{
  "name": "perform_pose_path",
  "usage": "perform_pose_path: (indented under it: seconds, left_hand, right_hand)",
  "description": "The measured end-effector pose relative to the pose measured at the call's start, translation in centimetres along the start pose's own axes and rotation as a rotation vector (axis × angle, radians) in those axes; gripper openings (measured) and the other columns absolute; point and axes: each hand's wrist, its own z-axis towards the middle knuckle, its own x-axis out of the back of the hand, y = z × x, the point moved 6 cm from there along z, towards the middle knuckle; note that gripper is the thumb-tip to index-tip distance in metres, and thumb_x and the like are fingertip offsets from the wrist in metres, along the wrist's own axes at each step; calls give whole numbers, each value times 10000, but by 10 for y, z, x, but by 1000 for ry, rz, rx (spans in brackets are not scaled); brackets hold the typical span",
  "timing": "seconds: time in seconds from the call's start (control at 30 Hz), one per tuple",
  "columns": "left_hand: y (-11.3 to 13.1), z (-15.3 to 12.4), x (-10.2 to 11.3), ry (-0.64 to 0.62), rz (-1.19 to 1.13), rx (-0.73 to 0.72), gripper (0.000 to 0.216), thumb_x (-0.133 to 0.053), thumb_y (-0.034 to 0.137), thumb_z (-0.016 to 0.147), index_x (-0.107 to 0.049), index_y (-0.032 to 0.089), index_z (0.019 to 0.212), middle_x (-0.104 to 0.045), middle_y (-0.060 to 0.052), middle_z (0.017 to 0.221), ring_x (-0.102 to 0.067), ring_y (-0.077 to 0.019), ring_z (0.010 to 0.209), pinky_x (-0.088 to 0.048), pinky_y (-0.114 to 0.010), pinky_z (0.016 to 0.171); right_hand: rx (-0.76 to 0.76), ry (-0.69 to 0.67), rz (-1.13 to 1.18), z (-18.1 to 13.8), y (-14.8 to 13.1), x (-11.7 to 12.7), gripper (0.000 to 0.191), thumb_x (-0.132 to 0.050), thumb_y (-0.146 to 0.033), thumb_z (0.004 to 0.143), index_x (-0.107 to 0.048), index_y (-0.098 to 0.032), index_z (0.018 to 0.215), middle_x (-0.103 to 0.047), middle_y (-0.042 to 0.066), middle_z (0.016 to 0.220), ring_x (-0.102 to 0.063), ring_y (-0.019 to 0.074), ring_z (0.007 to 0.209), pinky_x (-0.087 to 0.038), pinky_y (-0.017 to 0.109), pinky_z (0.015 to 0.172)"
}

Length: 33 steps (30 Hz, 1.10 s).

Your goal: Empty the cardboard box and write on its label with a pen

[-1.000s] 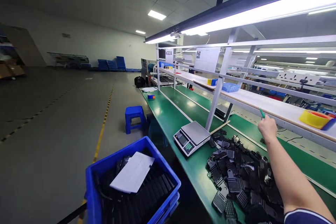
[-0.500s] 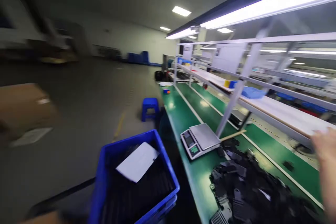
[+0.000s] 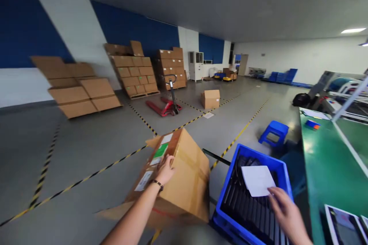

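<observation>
In the head view, the left hand (image 3: pixel 166 169) lay flat with fingers spread on the top face of a tilted cardboard box (image 3: pixel 184 176) at lower centre of the frame, grasping nothing; a dark bracelet (image 3: pixel 158 184) circled its wrist. The right hand (image 3: pixel 283 208), at lower right, reached with loose, open fingers over a blue crate (image 3: pixel 222 195) of black parts, its fingertips just beside a white sheet of paper (image 3: pixel 258 180) lying on them. The crate stood just right of the box. A green workbench (image 3: pixel 324 160) ran along the right edge, a blue stool (image 3: pixel 273 131) beyond the crate. Stacked cartons (image 3: pixel 135 69) and a red pallet jack (image 3: pixel 165 105) stood at upper left and centre.
</observation>
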Motion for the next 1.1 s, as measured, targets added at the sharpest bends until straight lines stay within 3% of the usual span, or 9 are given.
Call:
perform_pose_path:
  seconds: [0.1,0.2,0.37,0.47,0.57,0.73,0.9,1.0,1.1]
  left_hand:
    - [-3,-6,5,35,3,-55,283,-588,149,741,-565,161,1023,-314,-70,1497,-123,-245,1437,-162,-383,1167]
    - [-35,-9,22,60,0,-126,195,-584,156,725,-566,179,918,-270,-16,1520,-61,-233,1448,-116,-428,1176]
    - [-159,17,34,-75,-92,45,560,-462,-48,664,-545,147,1183,-241,-59,1529,-104,-219,1444,-160,-370,1183]
    - [-222,41,37,-60,-131,93,504,-473,1,710,-548,76,1202,-316,-121,1488,-194,-236,1421,-193,-308,1175]
    - [-273,60,48,35,-147,86,281,-446,53,757,-607,39,987,-379,-172,1411,-291,-284,1364,-221,-352,1158]
    - [-337,74,56,100,-194,-75,157,-419,67,777,-567,87,827,-521,-142,1116,-500,-240,1067,-393,-403,992]
    - [-360,82,69,93,-273,-262,182,-430,40,732,-531,119,862,-551,-114,1052,-458,-220,1149,-405,-394,1021]
    - [-359,98,115,128,-249,-425,203,-419,72,768,-518,133,934,-529,-116,1192,-408,-235,1246,-289,-503,1125]
    - [-366,129,165,119,-253,-548,208,-416,139,828,-528,133,1004,-587,-128,1152,-515,-244,1156,-382,-510,1061]
  right_hand:
    - [95,-528,139,7,-77,-183,344,-431,-419,842,-642,-215,1024,-591,105,1136,-550,222,1097,-427,358,1012]
    - [14,-703,102,11,-117,-316,445,-417,-337,857,-559,-112,1213,-509,127,1274,-488,180,1199,-343,250,1068]
    - [-183,-739,-3,6,-127,-443,614,-345,-376,901,-356,5,1382,-462,230,1293,-535,255,1140,-371,360,1041]
    - [-194,-740,-13,-11,-142,-505,779,-438,-469,856,-240,-3,1448,-388,236,1347,-475,275,1208,-347,360,1064]
    - [-199,-655,-15,-22,-162,-556,880,-492,-535,796,-221,-23,1459,-271,223,1428,-302,301,1344,-282,359,1112]
    - [-159,-468,-181,-10,-188,-583,724,-426,-574,841,-383,-79,1368,-521,187,1114,-555,280,1025,-442,378,926]
    - [352,-395,-691,29,-219,-587,468,-442,-505,874,-619,-183,1164,-574,144,952,-552,304,871,-458,438,776]
    - [665,-313,-627,79,-254,-600,442,-355,-207,883,-563,-72,1249,-550,193,1180,-507,288,1094,-438,402,933]
    - [584,-307,-568,173,-299,-628,522,-250,-96,870,-478,-69,1339,-514,164,1284,-521,224,1122,-453,325,923]
